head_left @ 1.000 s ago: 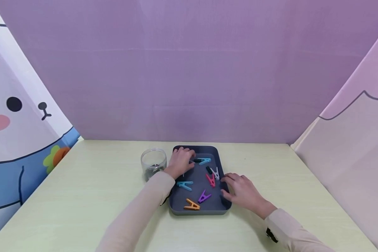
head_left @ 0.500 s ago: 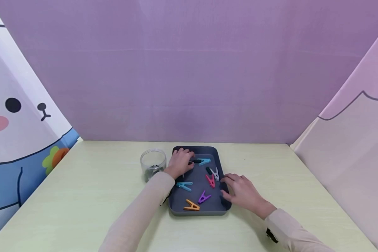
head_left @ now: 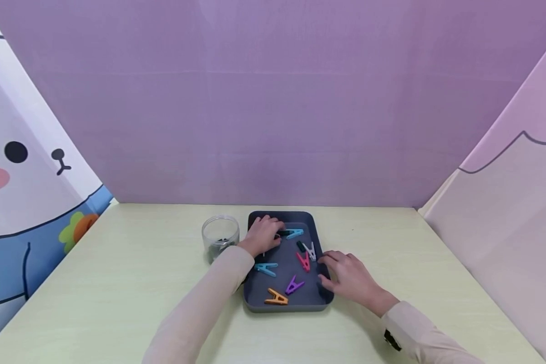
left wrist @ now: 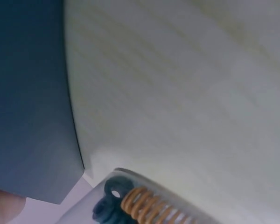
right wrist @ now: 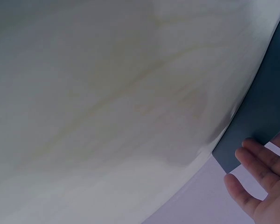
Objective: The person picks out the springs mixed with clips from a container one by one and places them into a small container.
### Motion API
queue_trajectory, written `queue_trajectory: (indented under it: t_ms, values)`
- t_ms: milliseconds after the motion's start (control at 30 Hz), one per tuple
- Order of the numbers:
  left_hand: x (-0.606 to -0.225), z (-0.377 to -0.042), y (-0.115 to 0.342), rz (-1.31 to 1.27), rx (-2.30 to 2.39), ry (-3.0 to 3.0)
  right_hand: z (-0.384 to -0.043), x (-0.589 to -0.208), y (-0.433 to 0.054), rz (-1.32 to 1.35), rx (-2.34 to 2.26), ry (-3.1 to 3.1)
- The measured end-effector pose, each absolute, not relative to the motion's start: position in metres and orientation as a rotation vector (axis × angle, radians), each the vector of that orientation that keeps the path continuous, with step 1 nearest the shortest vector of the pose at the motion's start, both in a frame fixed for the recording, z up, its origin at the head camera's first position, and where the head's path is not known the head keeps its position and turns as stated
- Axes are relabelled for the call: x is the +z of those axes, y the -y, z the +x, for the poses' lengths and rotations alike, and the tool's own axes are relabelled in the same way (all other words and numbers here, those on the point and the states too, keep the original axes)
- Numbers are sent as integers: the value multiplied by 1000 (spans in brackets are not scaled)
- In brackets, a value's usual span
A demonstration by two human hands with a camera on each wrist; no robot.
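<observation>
A dark grey tray (head_left: 291, 307) holds several plastic clothespins: an orange one (head_left: 276, 297), a purple one (head_left: 293, 285), a red one (head_left: 304, 261), a white one (head_left: 310, 252) and two light blue ones. My left hand (head_left: 263, 235) reaches over the tray's left side, thumb and fingertips around the near end of a small black piece (head_left: 283, 233) beside the far blue clothespin (head_left: 294, 233). I cannot tell whether the fingers pinch it. At the tray's right wall rests my right hand (head_left: 346, 275), fingers loosely extended; the right wrist view shows its fingertips (right wrist: 252, 161) against the outer wall.
Left of the tray stands a clear round jar (head_left: 220, 237). In the left wrist view it contains dark coils (left wrist: 114, 198) and an orange coil (left wrist: 151, 205). A purple cloth backdrop (head_left: 273, 126) hangs behind the pale table (head_left: 118, 283).
The left hand has shifted slightly to the right, toward the black piece. The right hand and the clothespins stay where they were.
</observation>
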State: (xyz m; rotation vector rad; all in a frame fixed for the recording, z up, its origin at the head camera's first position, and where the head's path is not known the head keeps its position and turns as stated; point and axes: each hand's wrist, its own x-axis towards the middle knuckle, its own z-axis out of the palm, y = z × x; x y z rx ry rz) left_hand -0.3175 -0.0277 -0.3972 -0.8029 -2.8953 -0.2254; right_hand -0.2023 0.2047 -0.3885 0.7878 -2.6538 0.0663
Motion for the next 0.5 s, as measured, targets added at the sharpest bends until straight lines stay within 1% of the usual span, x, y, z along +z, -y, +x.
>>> queue_trajectory:
  t_ms: [500]
  values:
    - [-397, -320, 27, -883, -218, 2856, -203, -389, -205, 791, 53, 2651]
